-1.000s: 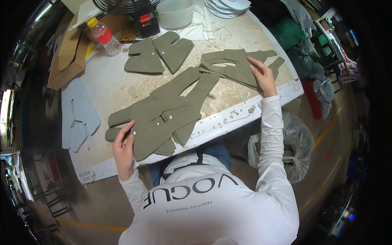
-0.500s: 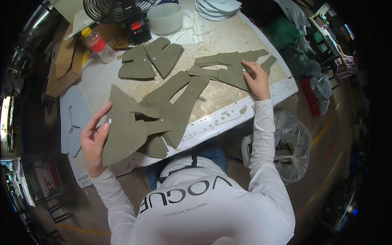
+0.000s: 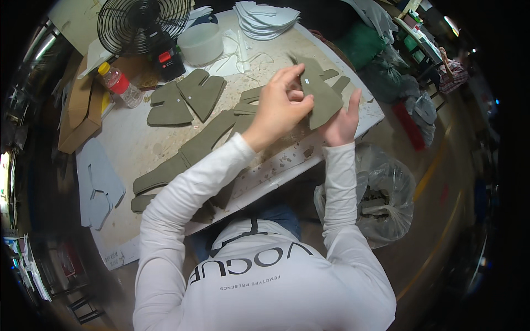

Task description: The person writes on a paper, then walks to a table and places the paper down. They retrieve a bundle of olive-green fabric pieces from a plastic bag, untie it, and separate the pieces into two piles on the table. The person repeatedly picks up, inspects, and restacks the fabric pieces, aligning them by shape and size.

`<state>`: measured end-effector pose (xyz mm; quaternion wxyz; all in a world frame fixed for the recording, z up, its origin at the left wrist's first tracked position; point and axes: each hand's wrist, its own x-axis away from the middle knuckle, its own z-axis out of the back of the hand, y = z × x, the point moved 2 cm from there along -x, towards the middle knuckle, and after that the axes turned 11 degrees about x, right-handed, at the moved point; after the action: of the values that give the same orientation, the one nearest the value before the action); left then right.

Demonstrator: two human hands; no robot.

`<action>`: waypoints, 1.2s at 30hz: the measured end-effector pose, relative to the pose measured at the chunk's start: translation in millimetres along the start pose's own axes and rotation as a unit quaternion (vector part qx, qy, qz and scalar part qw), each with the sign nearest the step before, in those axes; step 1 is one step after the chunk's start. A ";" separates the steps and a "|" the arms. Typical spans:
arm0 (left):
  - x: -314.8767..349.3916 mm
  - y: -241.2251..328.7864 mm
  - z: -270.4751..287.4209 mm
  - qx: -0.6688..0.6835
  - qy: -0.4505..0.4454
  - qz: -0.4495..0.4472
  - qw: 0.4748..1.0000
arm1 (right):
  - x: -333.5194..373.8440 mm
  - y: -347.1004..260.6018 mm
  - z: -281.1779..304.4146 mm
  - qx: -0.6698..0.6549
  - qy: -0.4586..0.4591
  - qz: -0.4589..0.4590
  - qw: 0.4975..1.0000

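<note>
My left hand (image 3: pixel 279 105) reaches across to the right and pinches the edge of an olive cut-out material piece (image 3: pixel 323 99) with a small white sticker. The piece is raised over the right part of the table. Just beside and partly behind it is my right hand (image 3: pixel 341 126), its thumb stretched away from the piece; its other fingers are mostly hidden. Prongs of another olive piece (image 3: pixel 341 84) show behind the held one. Slotted olive pieces (image 3: pixel 160 175) lie under and beside my left forearm. Farther back rest two olive stacks (image 3: pixel 170 105) (image 3: pixel 202 94), also stickered.
At the back stand a black fan (image 3: pixel 143 25), a white tub (image 3: pixel 201 44), a bottle (image 3: pixel 118 84) and a cardboard box (image 3: pixel 81 118). Grey-white cut pieces lie at the left edge (image 3: pixel 98 182) and far back (image 3: pixel 266 21). A clear plastic bag (image 3: pixel 389 204) hangs beside the table's right edge.
My left hand has carried the stickered olive piece from the left side over to the right, beside my right hand. My right hand has lifted off the stack and turned its thumb outward.
</note>
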<state>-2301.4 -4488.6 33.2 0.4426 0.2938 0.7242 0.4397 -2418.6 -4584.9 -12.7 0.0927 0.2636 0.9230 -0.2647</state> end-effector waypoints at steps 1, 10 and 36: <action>-3.1 -13.2 -5.4 -0.020 0.011 0.000 1.000 | -3.2 -12.5 11.5 0.081 0.063 0.004 0.995; -13.5 -103.6 -23.3 -0.153 0.019 0.044 0.987 | -32.2 -77.2 89.7 0.104 0.134 -0.036 0.985; 155.5 85.8 87.3 -0.246 -0.144 0.122 0.951 | -20.8 -80.5 142.4 0.743 0.343 0.127 0.561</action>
<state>-2287.4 -4291.1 31.4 0.5439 0.3222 0.4805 0.6079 -2439.6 -4728.5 -90.8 -0.4266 0.4247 0.3191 -0.7320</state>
